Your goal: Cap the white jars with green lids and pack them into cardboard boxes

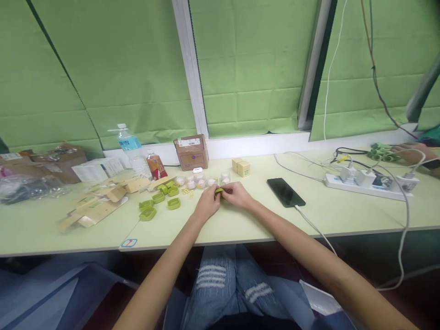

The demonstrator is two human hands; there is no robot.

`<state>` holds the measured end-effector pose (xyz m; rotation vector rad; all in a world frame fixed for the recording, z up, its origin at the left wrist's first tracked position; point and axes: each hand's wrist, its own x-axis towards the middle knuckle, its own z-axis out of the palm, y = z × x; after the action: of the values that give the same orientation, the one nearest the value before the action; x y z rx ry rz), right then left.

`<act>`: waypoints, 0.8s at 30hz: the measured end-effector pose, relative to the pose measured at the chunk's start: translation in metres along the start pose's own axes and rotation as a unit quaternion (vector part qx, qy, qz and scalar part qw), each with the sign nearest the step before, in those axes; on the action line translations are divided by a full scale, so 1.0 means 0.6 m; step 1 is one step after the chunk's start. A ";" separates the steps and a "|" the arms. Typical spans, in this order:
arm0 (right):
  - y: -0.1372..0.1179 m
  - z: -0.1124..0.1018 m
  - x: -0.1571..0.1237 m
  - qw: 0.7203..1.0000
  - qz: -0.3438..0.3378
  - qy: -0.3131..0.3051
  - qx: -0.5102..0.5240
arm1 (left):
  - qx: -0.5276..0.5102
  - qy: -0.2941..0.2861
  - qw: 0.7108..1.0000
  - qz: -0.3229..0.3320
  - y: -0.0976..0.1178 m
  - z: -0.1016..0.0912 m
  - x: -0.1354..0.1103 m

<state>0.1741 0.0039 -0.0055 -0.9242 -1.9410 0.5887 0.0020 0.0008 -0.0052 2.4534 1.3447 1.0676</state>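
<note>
Left hand (207,204) and right hand (237,195) meet over the pale table (237,228), fingers pinched closed on one small green piece (219,190); similar green pieces (173,204) lie left. A black phone (286,192) lies right

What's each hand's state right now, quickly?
Left hand: fingers closed, holding a small green piece.
Right hand: fingers closed on the same piece from the other side.

Left grip (208,203), right grip (237,195), apparently one green piece (219,190) between, phone (286,192) nearby
</note>
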 end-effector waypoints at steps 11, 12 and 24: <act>-0.005 0.010 0.001 1.000 0.020 0.003 0.013 | 0.063 0.001 0.996 -0.064 0.012 0.002 -0.001; -0.005 0.010 0.002 1.000 0.025 0.007 0.013 | 0.061 0.002 0.996 -0.062 0.012 0.003 -0.001; 0.004 0.009 0.004 0.996 0.077 0.023 0.041 | -0.059 0.005 0.998 -0.025 -0.010 0.014 0.010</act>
<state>0.1695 0.0068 -0.0088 -1.0320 -1.8024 0.7242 0.0053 0.0108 -0.0109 2.3212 1.2983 1.1155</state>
